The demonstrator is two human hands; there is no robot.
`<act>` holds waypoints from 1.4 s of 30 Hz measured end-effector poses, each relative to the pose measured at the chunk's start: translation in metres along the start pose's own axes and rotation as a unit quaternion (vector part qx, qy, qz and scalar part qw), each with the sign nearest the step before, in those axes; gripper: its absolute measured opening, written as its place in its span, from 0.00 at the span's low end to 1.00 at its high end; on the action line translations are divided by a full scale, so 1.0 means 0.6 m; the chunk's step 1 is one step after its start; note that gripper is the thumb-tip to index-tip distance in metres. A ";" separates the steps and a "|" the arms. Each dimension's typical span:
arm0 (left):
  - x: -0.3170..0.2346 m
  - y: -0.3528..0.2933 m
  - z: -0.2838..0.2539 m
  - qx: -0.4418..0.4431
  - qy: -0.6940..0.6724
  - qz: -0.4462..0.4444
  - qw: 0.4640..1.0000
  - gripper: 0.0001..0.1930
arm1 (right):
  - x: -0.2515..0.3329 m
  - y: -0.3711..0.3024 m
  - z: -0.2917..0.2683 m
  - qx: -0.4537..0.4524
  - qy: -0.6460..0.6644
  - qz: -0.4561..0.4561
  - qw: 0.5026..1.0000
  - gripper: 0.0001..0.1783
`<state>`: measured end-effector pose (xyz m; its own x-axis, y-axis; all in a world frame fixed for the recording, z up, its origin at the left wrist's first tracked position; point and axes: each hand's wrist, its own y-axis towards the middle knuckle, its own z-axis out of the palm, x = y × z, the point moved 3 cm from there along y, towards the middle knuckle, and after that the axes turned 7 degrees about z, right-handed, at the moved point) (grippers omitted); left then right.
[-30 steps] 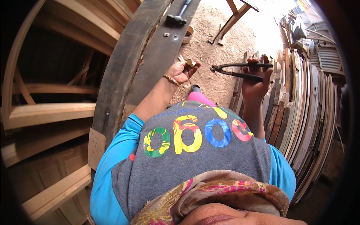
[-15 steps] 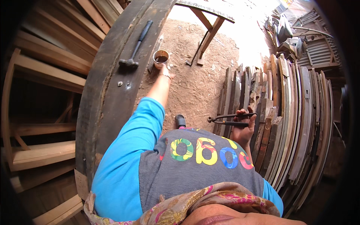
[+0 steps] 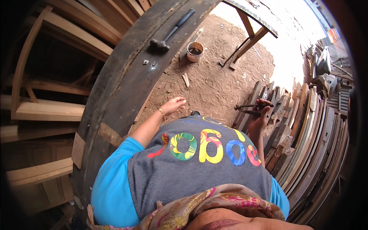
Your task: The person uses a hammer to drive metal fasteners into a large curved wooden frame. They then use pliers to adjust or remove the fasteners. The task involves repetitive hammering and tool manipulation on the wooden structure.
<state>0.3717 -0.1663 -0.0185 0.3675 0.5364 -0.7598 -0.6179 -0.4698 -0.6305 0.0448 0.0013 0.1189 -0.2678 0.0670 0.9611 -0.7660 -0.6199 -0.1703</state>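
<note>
My left hand (image 3: 174, 106) is in front of my body, above the dirt floor and just right of the dark wooden bench. Its fingers are loosely stretched out, and nothing shows in them. On my right, my right hand (image 3: 259, 117) is raised and wrapped round the handles of dark metal pincers (image 3: 245, 110), whose jaws point left. A small white tub (image 3: 194, 58) with dark contents stands on the ground beyond my left hand. Two short pale wood pieces (image 3: 186, 79) lie between the tub and that hand.
The long dark bench (image 3: 126, 90) runs up along my left, with a hammer (image 3: 175, 32) on it. Wooden frames (image 3: 50, 111) stand farther left. Stacked planks (image 3: 306, 130) fill the right side. A wooden trestle (image 3: 251, 44) with a bar leaning on it stands ahead.
My left hand has drawn back from the tub toward my body, leaving the tub on the ground. My right hand still holds the pincers. The view has shifted, so surroundings sit farther right.
</note>
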 end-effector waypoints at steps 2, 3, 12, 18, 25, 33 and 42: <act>0.006 -0.098 -0.038 0.002 0.010 0.000 1.000 0.26 | -0.014 0.032 0.057 0.081 0.004 0.006 0.997 0.29; 0.011 -0.143 -0.061 -0.025 0.016 0.008 1.000 0.26 | -0.011 0.034 0.104 0.128 0.023 0.009 0.991 0.31; 0.086 -0.436 -0.219 -0.359 -0.108 0.211 0.903 0.23 | -0.013 0.002 0.455 0.260 0.050 -0.023 0.964 0.30; 0.163 -0.536 -0.281 -0.428 -0.099 0.233 0.868 0.20 | -0.075 0.058 0.613 0.248 -0.219 0.080 0.940 0.19; 0.211 -0.605 -0.338 -0.496 -0.122 0.205 0.835 0.18 | -0.196 0.117 0.724 0.190 -0.672 -0.153 0.699 0.20; 0.145 -0.582 -0.319 -0.573 -0.151 0.184 0.784 0.18 | -0.224 0.178 0.703 0.152 -0.697 -0.239 0.659 0.18; 0.063 -0.456 -0.292 -0.506 -0.129 0.194 0.831 0.17 | -0.204 0.449 0.710 0.202 -0.694 -0.307 0.619 0.17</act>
<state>0.6762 -0.1403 0.0974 0.0355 0.2788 -0.9597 0.2934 -0.9209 -0.2566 0.1201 -0.5070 0.0478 0.9765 -0.1751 0.1256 -0.1900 -0.9746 0.1185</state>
